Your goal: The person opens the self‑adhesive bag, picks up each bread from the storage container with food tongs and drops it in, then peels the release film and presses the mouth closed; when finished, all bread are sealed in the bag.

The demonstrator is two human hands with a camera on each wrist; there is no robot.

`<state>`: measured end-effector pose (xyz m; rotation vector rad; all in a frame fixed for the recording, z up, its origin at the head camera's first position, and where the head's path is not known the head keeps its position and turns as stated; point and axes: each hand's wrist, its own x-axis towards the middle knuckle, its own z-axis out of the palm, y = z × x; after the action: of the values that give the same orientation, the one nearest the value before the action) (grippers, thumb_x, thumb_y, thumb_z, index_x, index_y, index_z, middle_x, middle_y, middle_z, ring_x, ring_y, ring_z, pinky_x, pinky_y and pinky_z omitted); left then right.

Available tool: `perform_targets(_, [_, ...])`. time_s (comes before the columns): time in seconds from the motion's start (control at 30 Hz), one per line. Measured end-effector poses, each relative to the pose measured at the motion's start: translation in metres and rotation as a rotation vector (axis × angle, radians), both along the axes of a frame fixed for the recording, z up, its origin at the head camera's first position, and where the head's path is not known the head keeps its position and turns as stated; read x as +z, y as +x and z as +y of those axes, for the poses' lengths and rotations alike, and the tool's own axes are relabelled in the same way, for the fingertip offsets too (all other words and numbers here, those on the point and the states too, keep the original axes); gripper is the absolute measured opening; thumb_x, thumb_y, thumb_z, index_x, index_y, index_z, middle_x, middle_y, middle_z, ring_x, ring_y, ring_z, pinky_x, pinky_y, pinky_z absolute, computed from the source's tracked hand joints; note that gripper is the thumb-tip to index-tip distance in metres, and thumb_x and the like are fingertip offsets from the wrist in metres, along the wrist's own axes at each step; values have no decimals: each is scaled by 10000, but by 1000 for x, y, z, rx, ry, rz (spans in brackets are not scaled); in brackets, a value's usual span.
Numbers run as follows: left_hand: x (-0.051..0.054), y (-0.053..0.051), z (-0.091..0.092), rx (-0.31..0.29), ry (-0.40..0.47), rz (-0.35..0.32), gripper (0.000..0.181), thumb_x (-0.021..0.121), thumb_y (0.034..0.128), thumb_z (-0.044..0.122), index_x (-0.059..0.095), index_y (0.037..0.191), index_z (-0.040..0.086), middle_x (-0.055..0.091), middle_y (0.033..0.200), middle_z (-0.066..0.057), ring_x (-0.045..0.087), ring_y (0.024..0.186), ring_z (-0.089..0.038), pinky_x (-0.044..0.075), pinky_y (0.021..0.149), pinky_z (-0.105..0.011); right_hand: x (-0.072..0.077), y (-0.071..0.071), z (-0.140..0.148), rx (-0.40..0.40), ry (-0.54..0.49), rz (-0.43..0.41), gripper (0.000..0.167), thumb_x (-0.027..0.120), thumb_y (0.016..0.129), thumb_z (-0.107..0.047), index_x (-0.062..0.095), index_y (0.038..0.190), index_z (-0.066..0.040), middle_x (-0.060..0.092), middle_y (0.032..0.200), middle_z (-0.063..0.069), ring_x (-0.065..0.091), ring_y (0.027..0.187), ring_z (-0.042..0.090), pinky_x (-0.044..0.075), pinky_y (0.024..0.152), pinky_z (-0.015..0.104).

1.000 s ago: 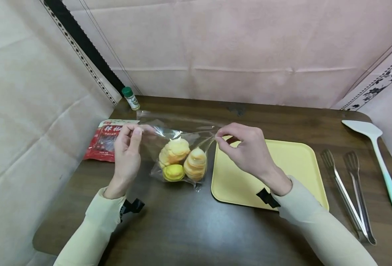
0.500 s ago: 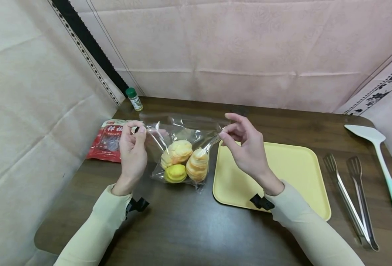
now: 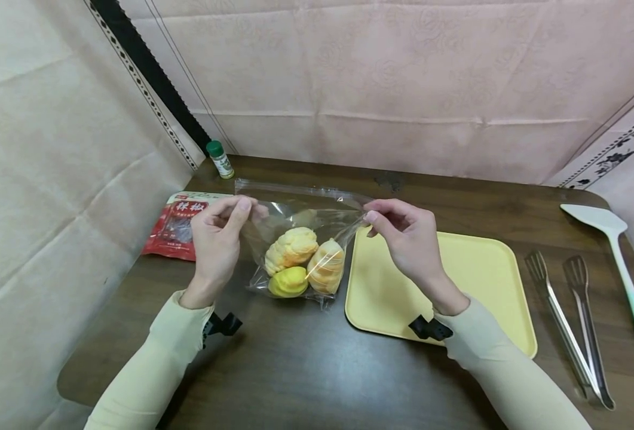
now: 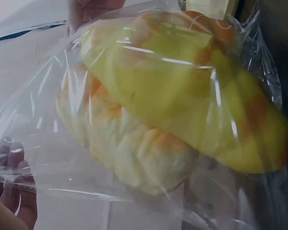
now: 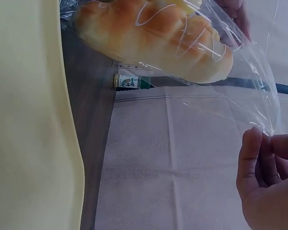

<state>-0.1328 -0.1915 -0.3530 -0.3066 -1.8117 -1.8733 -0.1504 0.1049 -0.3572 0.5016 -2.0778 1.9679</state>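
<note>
Between the hands a clear zip bag [image 3: 317, 218] is stretched, its zip strip along the top. Inside lie a yellow lemon-like piece [image 3: 288, 282], a pale bread piece [image 3: 291, 249] and a longer browned bread piece [image 3: 326, 267] with white lines, seen closely in the right wrist view [image 5: 153, 40]. The left hand [image 3: 217, 248] pinches the bag's left side between thumb and fingers. At the other side, the right hand [image 3: 410, 248] pinches the bag's edge; its fingertips show on the film in the right wrist view.
A yellow tray [image 3: 478, 286] lies under and beside the right forearm. Right of it are metal tongs [image 3: 569, 334] and a pale green-handled spatula [image 3: 625, 269]. Behind the left hand lie a red packet [image 3: 174, 230] and a green-capped bottle [image 3: 220, 160].
The right hand's raised forefinger has come down onto the bag's edge. Both hands and the bag have shifted slightly right in view, and the zip strip stands out more.
</note>
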Motion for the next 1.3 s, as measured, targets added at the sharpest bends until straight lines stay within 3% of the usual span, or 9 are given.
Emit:
perform_targets(0.17, [5, -1, 2, -3, 14, 17, 209, 661, 1044, -2, 822, 998, 123, 829, 845, 97, 753, 742, -51, 605, 786, -208, 0, -2, 3, 2, 10, -34, 133, 647, 1033, 55, 734, 1083, 143, 740, 913, -183, 694, 731, 47, 622, 697, 234])
perform_targets(0.47, [7, -1, 3, -46, 18, 82, 194, 679, 1007, -58, 834, 995, 59, 824, 823, 70, 746, 697, -64, 613, 710, -219, -3, -6, 7, 22, -12, -76, 154, 609, 1076, 10, 702, 1080, 132, 727, 886, -100, 729, 817, 89, 633, 677, 248])
perform_targets(0.57, [8, -1, 4, -30, -17, 93, 170, 684, 1002, -65, 829, 1008, 24, 819, 828, 90, 739, 698, -58, 609, 701, -212, -3, -6, 6, -19, -30, -82, 154, 614, 1078, -6, 703, 1104, 118, 723, 864, -95, 719, 797, 84, 629, 671, 244])
perform_targets(0.67, [10, 0, 8, -16, -58, 98, 123, 687, 1001, -67, 806, 1029, -74, 815, 842, 111, 736, 701, -44, 603, 688, -199, 0, -4, 4, -125, -55, -44, 144, 636, 1067, -16, 695, 1133, 97, 701, 849, -104, 693, 737, 73, 610, 654, 225])
perform_targets(0.8, [12, 0, 13, 10, -116, 95, 152, 696, 999, -56, 760, 1074, -172, 814, 862, 152, 747, 723, -19, 589, 677, -177, 8, 3, 0, -278, -51, 116, 130, 675, 1021, 16, 697, 1110, 108, 665, 859, -101, 633, 656, 42, 563, 633, 179])
perform_targets(0.9, [14, 2, 18, 32, -163, 99, 155, 696, 1001, -53, 760, 1079, -170, 803, 868, 194, 743, 743, -7, 580, 681, -171, 15, 10, -8, -316, 0, 303, 88, 705, 984, 40, 735, 1023, 112, 684, 869, 3, 621, 686, 22, 543, 673, 141])
perform_targets(1.03, [16, 4, 24, 31, -184, 142, 141, 688, 990, -87, 760, 1074, -175, 789, 877, 205, 726, 744, -17, 583, 680, -174, 25, 20, -25, -257, 110, 573, 33, 750, 931, 68, 776, 937, 86, 721, 872, 173, 652, 739, 96, 541, 736, 123])
perform_targets(1.13, [19, 6, 30, 26, -203, 192, 131, 689, 977, -112, 767, 1062, -173, 790, 890, 166, 730, 753, -22, 586, 681, -173, 34, 25, -39, -161, 234, 746, 42, 765, 918, 74, 790, 951, 68, 732, 888, 186, 664, 706, 160, 555, 696, 158])
perform_targets(1.3, [22, 9, 37, 28, -264, 249, 120, 708, 965, -113, 787, 1048, -146, 819, 907, -161, 744, 800, -28, 596, 724, -168, 45, 22, -60, -76, 407, 884, 66, 756, 951, 47, 796, 1004, 39, 734, 924, 147, 698, 765, 213, 605, 698, 280])
